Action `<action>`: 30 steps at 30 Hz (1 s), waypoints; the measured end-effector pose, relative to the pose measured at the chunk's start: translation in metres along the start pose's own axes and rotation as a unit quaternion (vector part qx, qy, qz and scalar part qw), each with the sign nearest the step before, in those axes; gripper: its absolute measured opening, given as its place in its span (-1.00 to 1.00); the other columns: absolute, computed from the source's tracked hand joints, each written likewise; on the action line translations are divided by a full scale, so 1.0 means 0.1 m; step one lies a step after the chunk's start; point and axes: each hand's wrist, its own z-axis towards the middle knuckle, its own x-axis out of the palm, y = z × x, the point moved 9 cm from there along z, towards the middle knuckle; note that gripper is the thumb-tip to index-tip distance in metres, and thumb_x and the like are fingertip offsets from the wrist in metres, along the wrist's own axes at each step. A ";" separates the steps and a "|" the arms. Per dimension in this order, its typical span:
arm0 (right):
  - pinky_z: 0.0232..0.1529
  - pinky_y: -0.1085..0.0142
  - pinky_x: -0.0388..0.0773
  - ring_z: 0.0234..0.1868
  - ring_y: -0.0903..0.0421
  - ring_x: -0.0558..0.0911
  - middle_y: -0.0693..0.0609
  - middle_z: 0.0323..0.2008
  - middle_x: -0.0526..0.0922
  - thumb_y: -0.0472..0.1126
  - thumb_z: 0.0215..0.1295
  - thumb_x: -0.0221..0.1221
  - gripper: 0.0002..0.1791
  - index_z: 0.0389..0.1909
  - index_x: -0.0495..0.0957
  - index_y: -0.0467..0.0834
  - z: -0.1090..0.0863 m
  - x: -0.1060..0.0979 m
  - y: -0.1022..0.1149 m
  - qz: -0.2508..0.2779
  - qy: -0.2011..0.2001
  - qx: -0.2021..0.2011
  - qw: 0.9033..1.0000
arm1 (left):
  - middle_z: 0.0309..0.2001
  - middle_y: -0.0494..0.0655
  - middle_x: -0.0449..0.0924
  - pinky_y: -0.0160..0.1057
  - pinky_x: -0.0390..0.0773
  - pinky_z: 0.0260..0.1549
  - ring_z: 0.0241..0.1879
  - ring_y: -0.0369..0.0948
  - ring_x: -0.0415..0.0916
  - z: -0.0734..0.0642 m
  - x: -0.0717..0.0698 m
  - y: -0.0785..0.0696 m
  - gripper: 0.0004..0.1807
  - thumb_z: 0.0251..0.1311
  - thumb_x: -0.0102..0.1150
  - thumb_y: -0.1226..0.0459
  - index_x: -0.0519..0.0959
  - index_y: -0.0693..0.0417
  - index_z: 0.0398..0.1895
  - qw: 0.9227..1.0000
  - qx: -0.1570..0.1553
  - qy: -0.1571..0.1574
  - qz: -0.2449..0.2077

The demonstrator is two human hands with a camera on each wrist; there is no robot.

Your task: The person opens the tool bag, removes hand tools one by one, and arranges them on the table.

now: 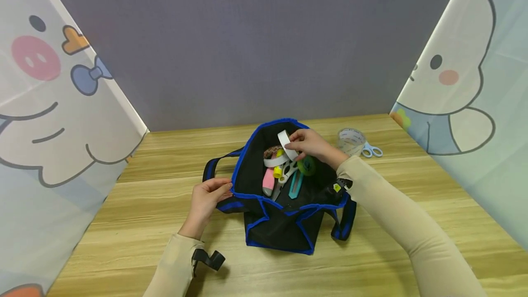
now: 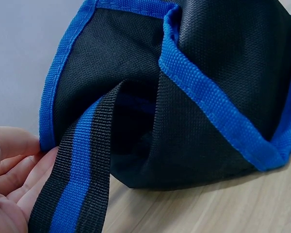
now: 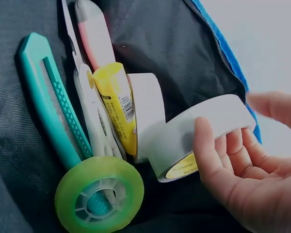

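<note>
A black tool bag (image 1: 284,230) with blue trim stands with its mouth spread wide. My left hand (image 1: 209,194) pinches the bag's left rim, beside a black-and-blue strap (image 2: 77,165). Inside the mouth, my right hand (image 1: 311,145) holds a roll of white tape (image 3: 184,136), its fingers hooked through the ring. Next to that roll lie a second white tape roll (image 3: 148,111), a yellow glue stick (image 3: 115,102), scissors with pale handles (image 3: 94,116) and a pink-and-grey tool (image 1: 268,183). A teal utility knife (image 3: 48,92) and a green tape roll (image 3: 68,194) are beside them.
On the table (image 1: 165,159), behind my right forearm, sit a clear tape roll (image 1: 350,140) and light-blue-handled scissors (image 1: 372,151). A grey panel (image 1: 255,45) closes off the back, and printed cloths (image 1: 49,118) hang at both sides.
</note>
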 end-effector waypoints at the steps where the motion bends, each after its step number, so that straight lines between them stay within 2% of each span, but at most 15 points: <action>1: -0.24 0.04 0.72 -0.39 0.10 0.56 -0.15 -0.23 0.52 -0.32 0.32 0.26 -0.60 0.07 0.43 -0.45 0.00 0.00 0.00 -0.012 -0.002 -0.003 1.000 | -0.28 0.12 0.71 -0.25 0.73 -0.32 -0.40 -0.24 0.69 0.00 0.00 0.00 -0.81 0.24 0.16 0.60 0.58 0.63 -0.12 1.000 -0.001 -0.001 0.000; 5: -0.46 0.19 0.70 -0.54 0.15 0.53 -0.04 -0.43 0.51 -0.35 0.12 0.42 -0.59 -0.08 0.47 -0.35 -0.02 -0.01 0.04 -0.074 -0.012 -0.028 0.997 | -0.29 0.10 0.71 -0.25 0.73 -0.32 -0.40 -0.24 0.69 0.00 0.00 0.00 -0.81 0.25 0.16 0.59 0.59 0.62 -0.12 1.000 -0.002 -0.001 0.001; 8: -0.56 0.29 0.61 -0.58 0.15 0.48 -0.01 -0.47 0.50 -0.36 0.10 0.42 -0.65 -0.17 0.48 -0.30 -0.04 0.00 0.08 -0.108 -0.017 -0.047 0.993 | -0.29 0.11 0.70 -0.25 0.73 -0.32 -0.40 -0.25 0.69 0.00 0.00 0.00 -0.81 0.24 0.16 0.60 0.59 0.63 -0.12 1.000 -0.001 -0.002 0.002; 10: -0.55 0.29 0.57 -0.56 0.14 0.48 -0.03 -0.45 0.53 -0.36 0.11 0.41 -0.68 -0.19 0.49 -0.29 -0.04 -0.01 0.10 -0.121 -0.022 -0.051 0.991 | -0.28 0.12 0.70 -0.25 0.73 -0.32 -0.40 -0.25 0.69 0.00 0.00 0.00 -0.81 0.24 0.16 0.60 0.59 0.62 -0.12 1.000 -0.001 -0.002 0.002; 15: -0.41 0.33 0.54 -0.37 0.06 0.60 -0.15 -0.32 0.67 -0.33 0.14 0.37 -0.60 -0.03 0.51 -0.36 -0.02 -0.04 0.12 -0.134 -0.027 -0.049 0.989 | -0.26 0.12 0.71 -0.25 0.73 -0.31 -0.38 -0.25 0.69 0.00 0.00 0.01 -0.81 0.25 0.16 0.59 0.59 0.61 -0.12 1.000 -0.003 -0.003 0.003; 18: -0.40 0.35 0.52 -0.33 0.04 0.64 -0.20 -0.30 0.70 -0.35 0.15 0.34 -0.52 0.09 0.48 -0.39 -0.01 -0.06 0.14 -0.135 -0.029 -0.047 0.989 | -0.26 0.12 0.71 -0.24 0.73 -0.30 -0.38 -0.24 0.69 0.00 0.00 0.01 -0.81 0.25 0.16 0.59 0.59 0.61 -0.11 1.000 -0.005 -0.002 0.000; 25: -0.54 0.36 0.51 -0.46 0.01 0.60 -0.19 -0.28 0.71 -0.31 0.12 0.39 -0.43 0.16 0.49 -0.38 -0.04 -0.10 0.11 -0.140 -0.023 -0.017 0.990 | -0.26 0.11 0.71 -0.24 0.72 -0.29 -0.37 -0.24 0.69 0.00 0.00 0.02 -0.81 0.26 0.16 0.58 0.59 0.61 -0.11 1.000 -0.007 0.001 0.001; 30: -0.56 0.21 0.59 -0.62 0.16 0.47 -0.14 -0.30 0.62 -0.29 0.17 0.33 -0.45 0.18 0.50 -0.38 -0.08 -0.11 0.17 -0.189 -0.018 -0.018 0.982 | -0.26 0.11 0.71 -0.25 0.72 -0.29 -0.37 -0.24 0.69 0.00 0.00 0.01 -0.80 0.27 0.17 0.56 0.59 0.61 -0.11 1.000 -0.003 0.003 0.000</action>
